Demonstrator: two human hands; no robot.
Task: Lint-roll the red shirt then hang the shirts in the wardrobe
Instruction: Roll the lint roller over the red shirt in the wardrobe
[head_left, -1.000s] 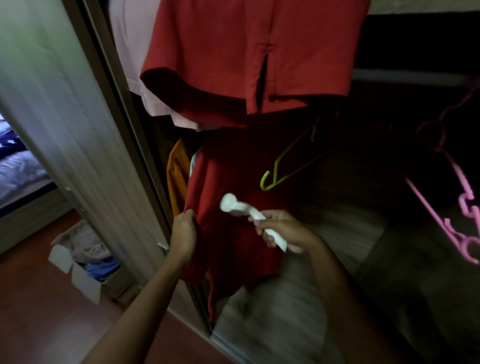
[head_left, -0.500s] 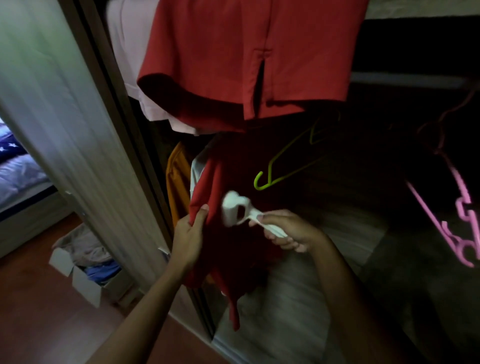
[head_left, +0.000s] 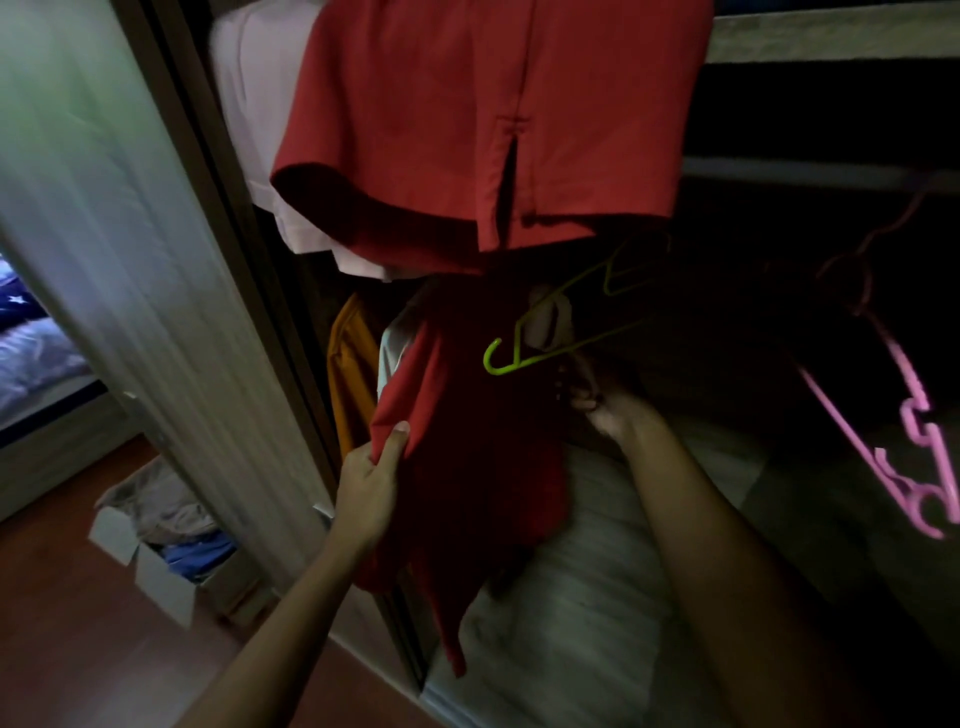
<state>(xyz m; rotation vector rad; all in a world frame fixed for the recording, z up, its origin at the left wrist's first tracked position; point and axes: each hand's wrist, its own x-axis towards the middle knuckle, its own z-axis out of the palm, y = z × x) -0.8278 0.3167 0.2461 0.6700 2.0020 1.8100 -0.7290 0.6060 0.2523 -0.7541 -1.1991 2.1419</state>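
Note:
A dark red shirt (head_left: 467, 441) hangs low inside the open wardrobe. My left hand (head_left: 371, 483) pinches its left edge and pulls the cloth taut. My right hand (head_left: 608, 410) is raised against the shirt's right side, gripping the white lint roller (head_left: 548, 322); the roller head is pressed high on the cloth, behind a green hanger (head_left: 540, 343), and its handle is mostly hidden in shadow. A second, brighter red shirt (head_left: 483, 119) hangs above, on the upper rail.
The wardrobe's sliding door (head_left: 119, 270) stands at the left. A white garment (head_left: 249, 119) and an orange one (head_left: 353, 374) hang beside the red shirts. Pink hangers (head_left: 893, 415) dangle at the right. The wardrobe floor (head_left: 582, 597) lies below. An open cardboard box (head_left: 156, 540) of clothes sits on the room floor.
My right hand has run the lint roller upward along the dark red shirt, into the shadow by the green hanger. My left hand has shifted its grip slightly higher on the shirt's edge.

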